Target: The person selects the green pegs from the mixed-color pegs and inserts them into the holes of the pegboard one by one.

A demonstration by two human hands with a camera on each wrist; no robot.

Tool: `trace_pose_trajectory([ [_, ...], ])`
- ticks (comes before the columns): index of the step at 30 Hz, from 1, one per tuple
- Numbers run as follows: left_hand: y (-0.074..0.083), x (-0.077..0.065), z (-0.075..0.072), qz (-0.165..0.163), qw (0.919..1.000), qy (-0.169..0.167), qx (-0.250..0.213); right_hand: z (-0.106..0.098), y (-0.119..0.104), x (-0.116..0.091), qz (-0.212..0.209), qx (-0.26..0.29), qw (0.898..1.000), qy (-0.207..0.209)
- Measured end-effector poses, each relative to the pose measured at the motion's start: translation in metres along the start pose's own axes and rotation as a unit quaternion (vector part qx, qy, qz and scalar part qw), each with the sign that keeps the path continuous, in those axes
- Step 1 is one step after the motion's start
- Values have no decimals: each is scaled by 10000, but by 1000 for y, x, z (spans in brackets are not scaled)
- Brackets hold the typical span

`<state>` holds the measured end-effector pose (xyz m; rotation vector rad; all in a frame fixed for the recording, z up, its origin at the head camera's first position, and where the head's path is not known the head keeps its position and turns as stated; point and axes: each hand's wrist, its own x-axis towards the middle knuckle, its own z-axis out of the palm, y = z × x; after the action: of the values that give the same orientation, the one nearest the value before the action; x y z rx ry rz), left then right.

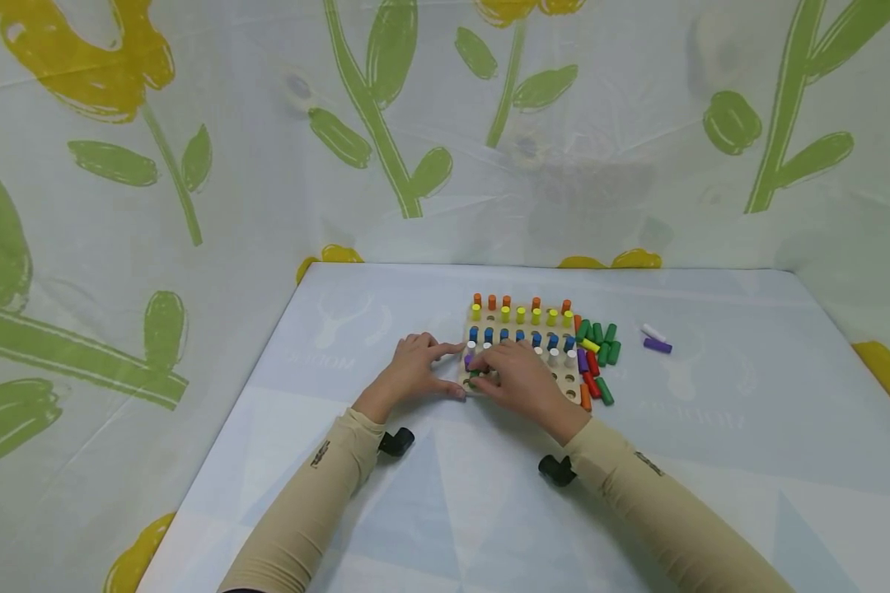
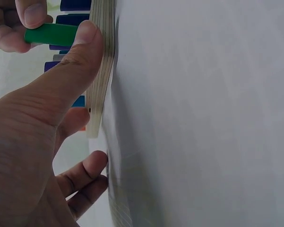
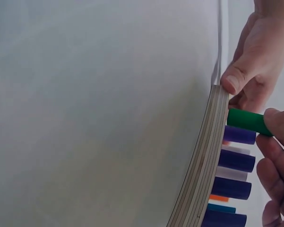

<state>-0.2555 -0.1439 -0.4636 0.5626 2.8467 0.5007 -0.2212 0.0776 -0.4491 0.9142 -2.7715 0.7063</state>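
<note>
A wooden pegboard (image 1: pixel 515 380) lies flat on the table with rows of coloured pegs standing in it. My right hand (image 1: pixel 525 380) reaches over its near left part and pinches a green peg (image 3: pixel 248 121) between thumb and fingers. The green peg stands upright at the near row, beside a purple peg (image 3: pixel 240 135). My left hand (image 1: pixel 413 371) is at the board's left side, its thumb (image 2: pixel 87 35) touching the near left corner and its index finger at the left edge. Its other fingers extend loosely near the table surface. The right hand covers part of the near rows.
Loose green pegs (image 1: pixel 610 333), with red, purple, yellow and orange ones, lie along the board's right side. Farther right are a white peg (image 1: pixel 653 333) and a purple peg (image 1: pixel 657 346). A flower-printed curtain (image 1: pixel 608 189) hangs behind the table.
</note>
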Motion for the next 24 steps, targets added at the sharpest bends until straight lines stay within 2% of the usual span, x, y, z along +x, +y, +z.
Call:
trace_pose_trajectory([
  [10,0,0,0,60,9999,108,58,2,-5,3,93,-60,9999,-78],
  [24,1,-1,0,-2,9999,87,79,5,-6,5,107,-239,9996,-146],
])
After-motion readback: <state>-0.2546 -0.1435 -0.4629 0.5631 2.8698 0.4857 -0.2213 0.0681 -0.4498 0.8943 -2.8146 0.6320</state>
